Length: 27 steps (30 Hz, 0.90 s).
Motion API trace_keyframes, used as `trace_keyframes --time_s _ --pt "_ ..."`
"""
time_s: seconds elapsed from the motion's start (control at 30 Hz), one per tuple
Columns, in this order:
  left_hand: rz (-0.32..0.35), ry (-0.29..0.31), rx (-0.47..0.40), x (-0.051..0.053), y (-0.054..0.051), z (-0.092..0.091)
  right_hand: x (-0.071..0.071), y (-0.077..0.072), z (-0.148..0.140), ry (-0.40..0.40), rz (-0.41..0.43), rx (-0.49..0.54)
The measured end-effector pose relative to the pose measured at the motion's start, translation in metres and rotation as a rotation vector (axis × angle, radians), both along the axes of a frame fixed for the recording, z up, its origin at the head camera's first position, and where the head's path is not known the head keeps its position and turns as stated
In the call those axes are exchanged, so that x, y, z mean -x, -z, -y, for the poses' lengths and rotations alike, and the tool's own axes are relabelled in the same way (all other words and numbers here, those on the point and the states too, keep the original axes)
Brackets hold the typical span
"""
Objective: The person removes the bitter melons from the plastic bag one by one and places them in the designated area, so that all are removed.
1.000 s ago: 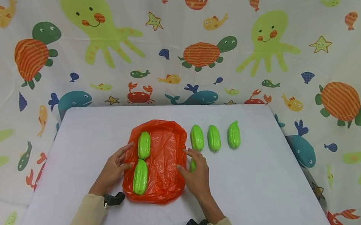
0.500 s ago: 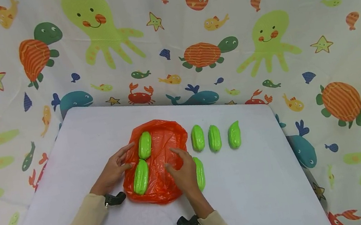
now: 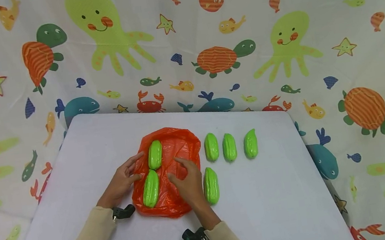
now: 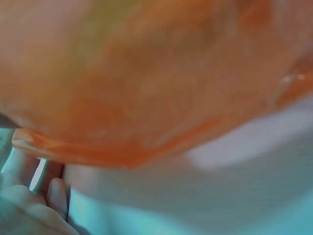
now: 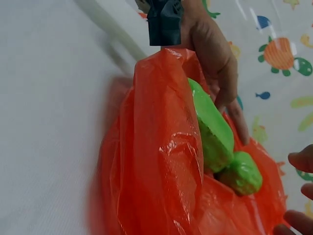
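A red plastic bag (image 3: 178, 191) lies spread with a raised rim. Two bright green, oblong, ridged vegetables rest on its left part, an upper one (image 3: 154, 155) and a lower one (image 3: 151, 188). At the bag's left rim, my left hand (image 3: 121, 181) holds the edge; in the left wrist view its fingers (image 4: 29, 196) meet the blurred film. Over the bag's right half hovers my right hand (image 3: 189, 181), thumb and forefinger apart, holding nothing. Just right of that hand lies another green vegetable (image 3: 211, 186) on the table.
A row of green vegetables stands at the back: a left one (image 3: 211, 147), a middle one (image 3: 229, 147) and a right one (image 3: 251, 143). The white table (image 3: 281, 197) meets a curtain (image 3: 180, 35) printed with sea animals. A black camera (image 3: 193, 236) sits at my right wrist.
My right hand has moved left, from the bag's right rim to above its inside, uncovering the vegetable beside the bag. My left hand stays at the left rim.
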<state>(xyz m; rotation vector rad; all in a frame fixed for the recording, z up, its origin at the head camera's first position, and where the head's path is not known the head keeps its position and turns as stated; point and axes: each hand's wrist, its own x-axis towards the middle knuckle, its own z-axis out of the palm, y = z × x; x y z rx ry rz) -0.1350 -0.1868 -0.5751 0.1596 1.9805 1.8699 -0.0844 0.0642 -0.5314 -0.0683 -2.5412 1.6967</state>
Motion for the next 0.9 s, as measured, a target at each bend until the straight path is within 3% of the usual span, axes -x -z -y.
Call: trace_keyframes --time_s 0.33,0.63,0.9 --pt "-0.003 -0.01 0.017 0.0 -0.001 -0.001 0.004 0.003 0.012 -0.014 0.003 -0.012" --pt "-0.028 -0.006 0.0 -0.002 -0.004 -0.003 0.005 0.01 0.02 -0.038 0.06 -0.007" --pt "-0.01 -0.019 0.0 -0.002 -0.004 -0.004 0.009 0.013 0.027 -0.032 0.101 -0.036"
